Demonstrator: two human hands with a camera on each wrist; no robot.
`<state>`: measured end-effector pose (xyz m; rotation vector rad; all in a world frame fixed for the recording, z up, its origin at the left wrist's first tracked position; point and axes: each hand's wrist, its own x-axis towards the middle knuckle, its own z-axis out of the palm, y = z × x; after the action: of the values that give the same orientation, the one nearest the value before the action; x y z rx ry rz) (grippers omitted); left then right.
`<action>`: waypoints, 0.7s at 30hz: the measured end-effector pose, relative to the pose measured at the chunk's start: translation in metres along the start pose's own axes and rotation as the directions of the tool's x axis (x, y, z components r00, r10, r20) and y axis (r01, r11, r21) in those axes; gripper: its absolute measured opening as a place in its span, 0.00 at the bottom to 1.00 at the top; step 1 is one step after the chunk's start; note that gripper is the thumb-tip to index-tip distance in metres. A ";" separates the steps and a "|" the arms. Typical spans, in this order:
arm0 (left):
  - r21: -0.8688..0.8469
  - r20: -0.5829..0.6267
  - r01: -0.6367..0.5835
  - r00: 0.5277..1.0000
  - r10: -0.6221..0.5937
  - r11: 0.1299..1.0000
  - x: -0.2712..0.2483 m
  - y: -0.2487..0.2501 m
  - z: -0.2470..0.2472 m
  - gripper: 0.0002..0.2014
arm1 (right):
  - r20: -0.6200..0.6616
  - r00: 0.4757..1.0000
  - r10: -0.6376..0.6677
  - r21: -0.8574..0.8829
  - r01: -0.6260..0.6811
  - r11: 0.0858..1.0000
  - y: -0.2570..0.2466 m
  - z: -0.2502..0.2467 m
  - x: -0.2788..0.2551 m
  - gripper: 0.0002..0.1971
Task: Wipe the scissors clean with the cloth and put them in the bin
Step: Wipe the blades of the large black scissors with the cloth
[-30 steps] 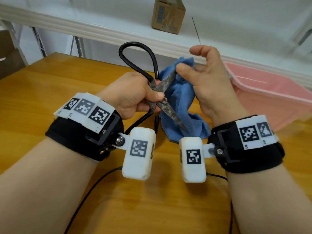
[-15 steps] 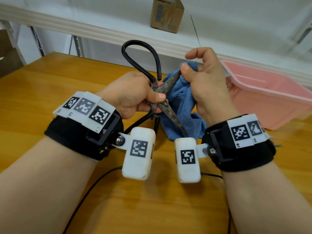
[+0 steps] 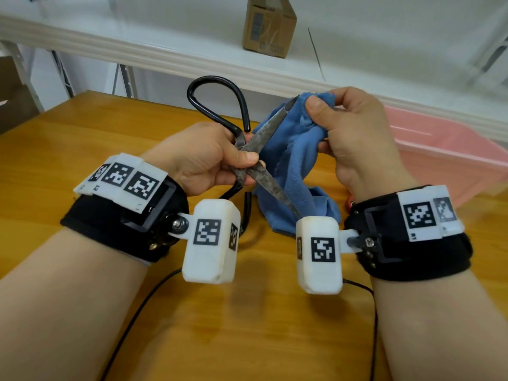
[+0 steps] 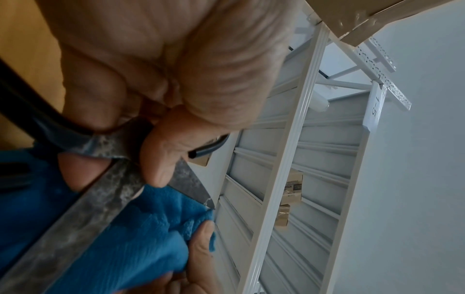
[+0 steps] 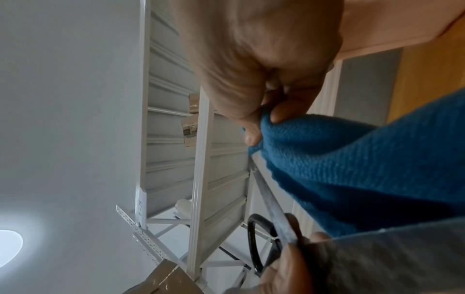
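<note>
In the middle of the head view the left hand (image 3: 203, 158) grips the scissors (image 3: 264, 171) at the crossing of the two blades, which stand apart, above the tabletop (image 3: 55, 149). The black loop handle stands up toward the upper middle of the frame. The right hand (image 3: 354, 138) pinches the blue cloth (image 3: 291, 160) around the tip of the upper blade; the rest of the cloth hangs down to the tabletop. The pink bin (image 3: 445, 160) stands at the right edge, beside the right hand.
</note>
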<state>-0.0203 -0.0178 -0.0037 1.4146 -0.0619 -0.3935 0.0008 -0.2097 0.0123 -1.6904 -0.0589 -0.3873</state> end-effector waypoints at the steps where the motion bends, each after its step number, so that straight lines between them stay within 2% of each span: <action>1: -0.001 -0.003 0.001 1.000 -0.001 1.000 0.000 0.000 0.000 0.11 | -0.014 1.000 -0.008 -0.003 0.008 1.000 0.000 0.001 0.001 0.05; 4: -0.009 -0.011 -0.001 1.000 0.001 1.000 -0.001 0.001 0.001 0.10 | -0.025 0.999 -0.025 0.038 0.026 0.999 0.000 0.007 0.000 0.11; 6: -0.011 -0.017 -0.006 1.000 0.005 1.000 -0.001 0.001 0.002 0.09 | 0.032 0.999 -0.022 0.076 0.019 0.997 -0.001 0.013 -0.003 0.11; 9: -0.019 -0.053 -0.030 0.998 0.029 0.999 -0.002 0.002 0.001 0.09 | 0.159 0.987 0.028 0.181 -0.057 0.982 -0.005 0.020 -0.008 0.05; 11: -0.019 -0.077 -0.042 0.996 0.040 0.999 -0.001 0.002 0.001 0.09 | 0.196 0.980 0.042 0.218 -0.085 0.972 -0.006 0.020 -0.010 0.06; 13: -0.011 -0.074 -0.043 0.996 0.042 0.999 -0.001 0.002 0.001 0.09 | 0.208 0.978 0.014 0.181 -0.053 0.982 -0.005 0.020 -0.010 0.02; 18: 0.082 -0.033 -0.030 0.999 0.032 0.996 0.000 -0.002 0.007 0.12 | 0.175 0.983 -0.051 0.057 0.041 0.998 -0.002 0.018 -0.011 0.16; 21: 0.101 -0.030 -0.026 0.999 0.029 0.995 0.000 -0.004 0.010 0.11 | 0.137 0.988 -0.075 -0.024 0.079 0.997 0.001 0.017 -0.010 0.17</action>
<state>-0.0234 -0.0274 -0.0063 1.5177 -0.0765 -0.3491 -0.0049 -0.1913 0.0066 -1.7454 -0.2200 -0.3312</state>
